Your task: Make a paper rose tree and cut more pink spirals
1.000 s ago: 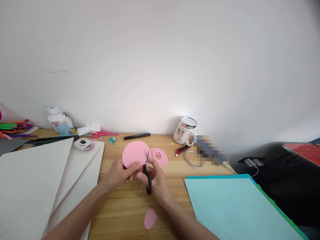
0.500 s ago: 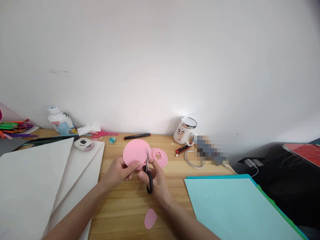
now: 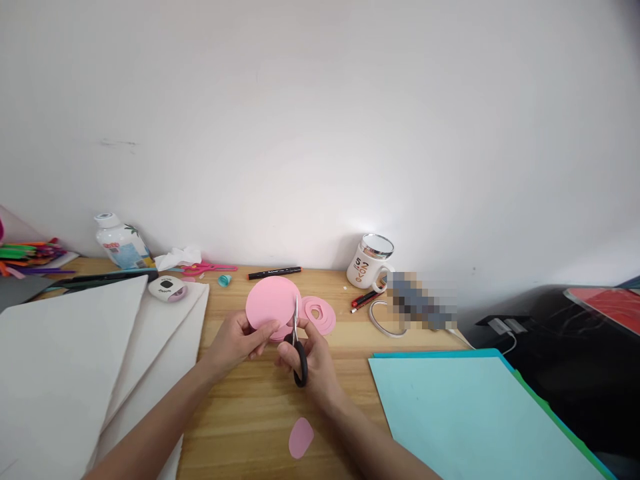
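Note:
A round pink paper disc is pinched at its lower edge by my left hand, thumb on the near face. My right hand is closed around the black handles of a pair of scissors. The blades point up and lie against the disc's right edge. Behind the scissors, pink paper rings rest on the desk, nested round a small hole. Closer to me, a small pink paper oval lies flat between my forearms.
White boards overlap on the left, and light-blue sheets lie on the right. Along the wall stand a white bottle and a mug. A black marker, pink scissors and a white cable lie on the desk.
The disc has shifted very slightly upward in my left hand, and the scissor blades look closer together. Everything else stays where it was.

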`<state>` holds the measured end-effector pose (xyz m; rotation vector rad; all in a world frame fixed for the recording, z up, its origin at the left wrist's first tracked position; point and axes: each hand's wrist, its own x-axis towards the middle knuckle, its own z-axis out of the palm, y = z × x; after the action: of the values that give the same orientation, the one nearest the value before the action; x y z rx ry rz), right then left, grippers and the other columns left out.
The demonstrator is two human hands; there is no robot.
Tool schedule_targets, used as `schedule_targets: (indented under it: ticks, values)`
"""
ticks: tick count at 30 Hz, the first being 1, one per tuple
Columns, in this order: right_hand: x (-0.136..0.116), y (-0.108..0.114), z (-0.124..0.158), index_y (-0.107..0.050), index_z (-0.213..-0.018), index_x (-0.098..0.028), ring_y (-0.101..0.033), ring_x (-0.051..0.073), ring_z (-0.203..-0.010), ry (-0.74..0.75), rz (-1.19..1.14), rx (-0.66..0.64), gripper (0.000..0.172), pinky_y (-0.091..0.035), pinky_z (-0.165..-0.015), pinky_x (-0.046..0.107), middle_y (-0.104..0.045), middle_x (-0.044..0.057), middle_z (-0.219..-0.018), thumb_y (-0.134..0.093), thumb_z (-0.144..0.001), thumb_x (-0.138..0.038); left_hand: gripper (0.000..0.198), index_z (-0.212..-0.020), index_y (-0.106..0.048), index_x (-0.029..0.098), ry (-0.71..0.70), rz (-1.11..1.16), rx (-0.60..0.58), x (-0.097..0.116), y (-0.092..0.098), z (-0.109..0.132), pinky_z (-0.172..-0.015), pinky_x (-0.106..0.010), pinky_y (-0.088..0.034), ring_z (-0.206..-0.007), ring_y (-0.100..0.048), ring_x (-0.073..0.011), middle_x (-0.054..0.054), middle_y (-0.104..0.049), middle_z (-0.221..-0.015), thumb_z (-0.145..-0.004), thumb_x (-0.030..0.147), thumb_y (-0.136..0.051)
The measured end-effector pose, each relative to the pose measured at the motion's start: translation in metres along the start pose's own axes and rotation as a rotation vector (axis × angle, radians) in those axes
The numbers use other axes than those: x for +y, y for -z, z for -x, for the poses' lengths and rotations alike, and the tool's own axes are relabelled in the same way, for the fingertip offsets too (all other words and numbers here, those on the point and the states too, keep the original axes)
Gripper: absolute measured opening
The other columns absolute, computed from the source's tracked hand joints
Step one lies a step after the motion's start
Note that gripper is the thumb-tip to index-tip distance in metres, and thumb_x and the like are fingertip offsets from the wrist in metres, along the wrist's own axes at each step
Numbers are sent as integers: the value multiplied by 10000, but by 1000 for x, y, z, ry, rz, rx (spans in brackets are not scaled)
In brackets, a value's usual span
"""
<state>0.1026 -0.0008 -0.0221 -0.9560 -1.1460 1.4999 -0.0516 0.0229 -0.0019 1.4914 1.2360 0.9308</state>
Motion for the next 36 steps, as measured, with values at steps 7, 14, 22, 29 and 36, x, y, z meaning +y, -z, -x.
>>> schedule_targets:
  ticks: [7,14,22,29,36]
  values:
    - [9,-2,0,-440,-944,-197,-414,75,-430,22,-50,-39,519,-314,-431,190,-510,-95,-500,-751,-626,-465,418,-497,-508,147,9,97,-9,4,-3,0,-370,-181,-276,-337,-377,-57,44,-447,-366,-753,469,-584]
    - [8,-5,1,-464,-903,-200,-393,63,-447,32,-131,-38,476,-288,-436,175,-540,-83,-538,-788,-609,-386,412,-489,-532,133,40,100,-28,-1,-4,0,-374,-178,-274,-345,-379,-55,39,-455,-367,-754,441,-601]
    - [5,-4,-1,-469,-938,-210,-577,125,-594,108,-219,-82,492,-420,-574,223,-619,-43,-655,-816,-600,-298,354,-556,-553,131,19,106,-54,-4,-4,1,-362,-172,-264,-339,-364,-44,51,-466,-394,-764,412,-613]
    - [4,-3,0,-463,-941,-206,-533,105,-543,89,-225,-94,503,-393,-545,219,-628,-33,-664,-814,-606,-335,373,-522,-522,138,1,132,-50,-1,-3,0,-369,-176,-275,-351,-372,-47,46,-463,-405,-760,410,-615]
    - [-2,-3,1,-458,-916,-195,-262,41,-426,57,-137,-62,524,-193,-418,171,-447,-115,-501,-788,-602,-452,423,-493,-494,144,14,96,-27,-7,-2,-1,-375,-182,-280,-354,-377,-51,42,-451,-389,-749,458,-615]
